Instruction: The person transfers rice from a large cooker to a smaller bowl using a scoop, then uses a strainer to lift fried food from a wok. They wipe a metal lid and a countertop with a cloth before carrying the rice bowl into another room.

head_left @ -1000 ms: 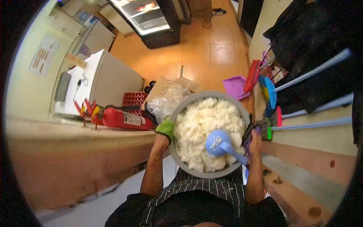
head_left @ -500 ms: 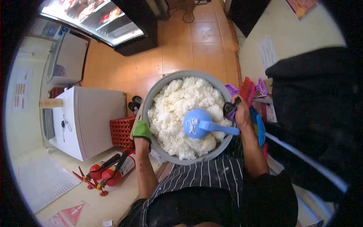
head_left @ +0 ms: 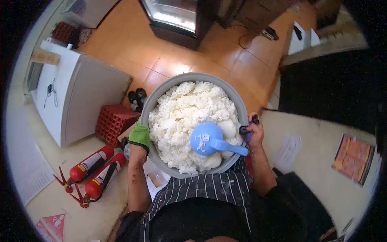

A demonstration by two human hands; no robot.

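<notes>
A large round grey pot (head_left: 194,76) is held in front of my body, heaped with cooked white rice (head_left: 181,117). A blue plastic scoop (head_left: 205,137) lies on the rice, its handle pointing right and grains stuck to its rounded back. My left hand (head_left: 138,154) grips the pot's left side through a green cloth (head_left: 140,135); its fingers are partly hidden. At the right side, my right hand (head_left: 256,135) is closed round the pot's black handle (head_left: 245,130).
Two red fire extinguishers (head_left: 105,175) lie at lower left. Behind them are red crates (head_left: 115,123) and a white freezer (head_left: 90,94). A lit display fridge (head_left: 173,20) stands ahead on the orange tiled floor (head_left: 149,60). A pale wall (head_left: 310,125) with posters is at right.
The view has turned rightward, so the fridge, freezer and extinguishers sit differently in it. The brushes by my right hand have left the view. Both hands still hold the pot.
</notes>
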